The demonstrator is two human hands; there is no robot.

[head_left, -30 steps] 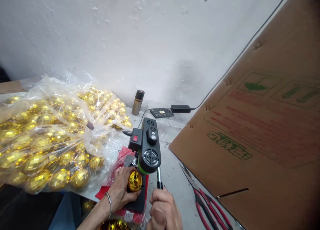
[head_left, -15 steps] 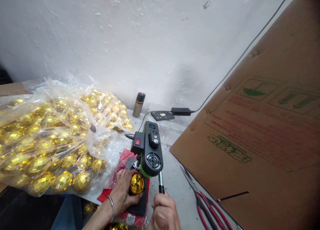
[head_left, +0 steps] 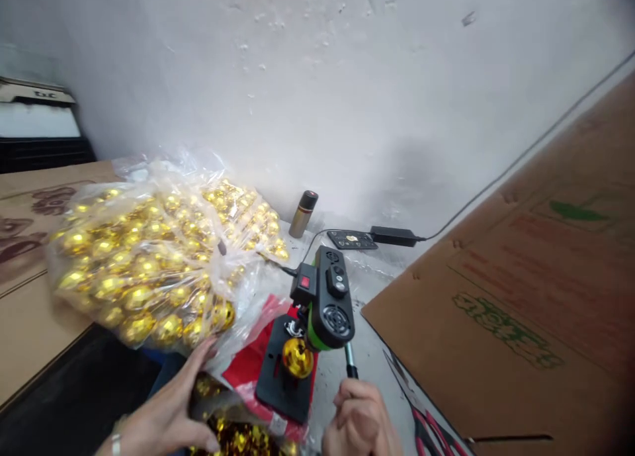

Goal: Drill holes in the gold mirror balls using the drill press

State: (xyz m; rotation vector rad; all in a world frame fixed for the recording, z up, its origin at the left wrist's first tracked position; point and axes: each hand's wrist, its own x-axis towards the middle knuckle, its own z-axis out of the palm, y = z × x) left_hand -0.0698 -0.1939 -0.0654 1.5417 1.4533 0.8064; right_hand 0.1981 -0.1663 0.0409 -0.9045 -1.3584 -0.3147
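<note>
My right hand [head_left: 364,419] is wrapped around the black-tipped lever [head_left: 351,363] of a small bench press machine [head_left: 333,297], which has a black top and a green body. A faceted gold ball [head_left: 297,359] rests on the machine's black base plate [head_left: 278,383], under the head. My left hand [head_left: 169,410] is off the ball, thumb and fingers apart with nothing between them. It hovers over a heap of gold balls [head_left: 238,436] at the lower edge, close to the big clear bag [head_left: 143,264] full of gold balls.
Red-handled shears [head_left: 431,429] lie right of the machine, beside a large cardboard box [head_left: 520,297]. Behind stand a spray can [head_left: 303,214], a dark flat device [head_left: 352,239] and a black power adapter [head_left: 394,235] with its cable. Flat cardboard [head_left: 30,244] lies at left.
My left hand has let go of the gold ball on the base and moved left and down, opening out. My right hand stays on the lever. The view has turned left.
</note>
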